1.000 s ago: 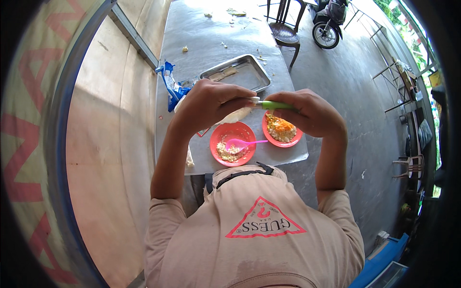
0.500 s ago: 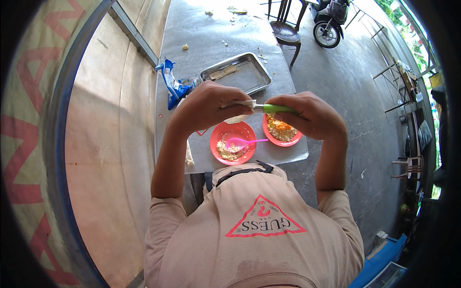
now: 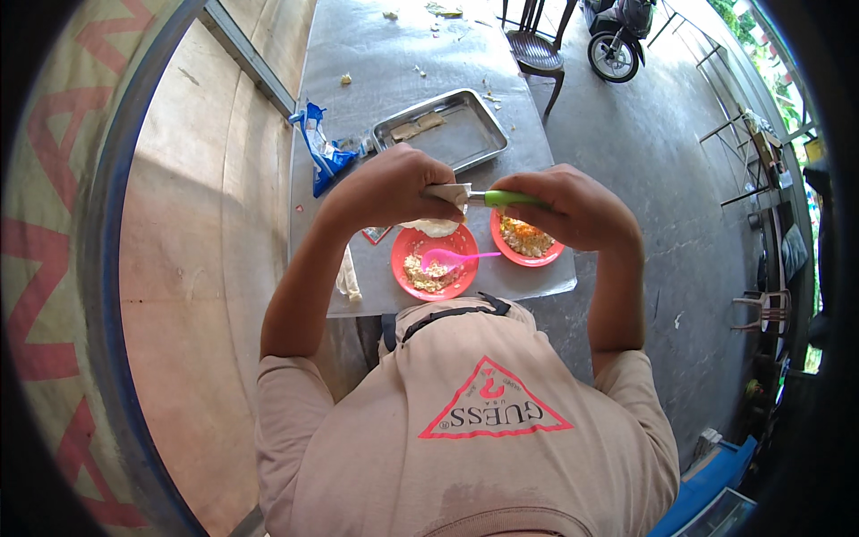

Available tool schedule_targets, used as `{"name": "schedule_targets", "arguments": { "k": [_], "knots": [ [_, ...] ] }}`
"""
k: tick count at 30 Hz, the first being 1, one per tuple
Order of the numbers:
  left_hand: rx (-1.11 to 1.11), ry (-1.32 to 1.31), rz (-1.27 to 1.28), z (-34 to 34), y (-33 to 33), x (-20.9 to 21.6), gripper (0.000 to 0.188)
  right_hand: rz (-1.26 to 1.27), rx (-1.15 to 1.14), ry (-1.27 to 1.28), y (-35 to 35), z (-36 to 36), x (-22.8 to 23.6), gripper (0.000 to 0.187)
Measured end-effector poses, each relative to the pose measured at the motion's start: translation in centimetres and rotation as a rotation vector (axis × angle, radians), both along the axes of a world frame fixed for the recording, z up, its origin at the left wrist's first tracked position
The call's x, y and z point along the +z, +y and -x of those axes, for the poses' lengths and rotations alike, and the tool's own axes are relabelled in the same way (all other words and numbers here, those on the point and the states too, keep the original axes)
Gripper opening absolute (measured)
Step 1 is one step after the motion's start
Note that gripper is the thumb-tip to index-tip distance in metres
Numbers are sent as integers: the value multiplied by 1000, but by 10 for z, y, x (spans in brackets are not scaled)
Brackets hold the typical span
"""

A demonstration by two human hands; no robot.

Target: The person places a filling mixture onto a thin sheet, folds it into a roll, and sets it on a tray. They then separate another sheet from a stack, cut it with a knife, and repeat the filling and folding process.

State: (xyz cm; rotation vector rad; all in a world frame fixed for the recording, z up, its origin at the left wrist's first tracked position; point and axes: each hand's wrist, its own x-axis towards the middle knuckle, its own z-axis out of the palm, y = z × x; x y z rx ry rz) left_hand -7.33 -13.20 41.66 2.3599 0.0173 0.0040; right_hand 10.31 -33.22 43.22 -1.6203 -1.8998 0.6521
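High over the table, my right hand (image 3: 577,210) is closed round the green handle (image 3: 510,198) of a utensil with a metal shank. Its far end meets a thin whitish piece (image 3: 455,191) like a wrapper sheet, pinched in my left hand (image 3: 407,190). Whether the utensil is a knife or a spoon cannot be made out. Below, a red bowl (image 3: 402,276) holds pale chopped food and a pink spoon (image 3: 452,259). Right of it, partly under my right hand, a second red bowl (image 3: 535,260) holds crumbly food with orange bits. A pale round sheet (image 3: 432,227) shows behind the left bowl.
A metal tray (image 3: 479,134) with a pale folded piece (image 3: 418,125) lies farther back. A blue packet (image 3: 320,152) sits at the table's left, near a wall. Scraps dot the far table (image 3: 358,54). A chair (image 3: 535,52) and motorbike (image 3: 615,49) stand beyond.
Both hands have shifted slightly, the left a little upward in the picture, and more of the whitish piece shows between them. The right hand still grips the green handle.
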Motion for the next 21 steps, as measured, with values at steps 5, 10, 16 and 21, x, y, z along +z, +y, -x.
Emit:
{"name": "schedule_targets", "arguments": {
  "k": [5,10,16,21],
  "knots": [
    [-32,90,89,7,25,1,52,45,-32,136,7,-13,-2,24],
    [-34,-97,873,41,91,-26,68,82,-92,295,5,-29,9,26],
    [406,-336,109,22,61,-119,65,49,-141,433,8,-41,32,29],
    [-96,-670,1596,-12,11,-122,53,28,-83,438,17,-42,42,29]
  ]
}}
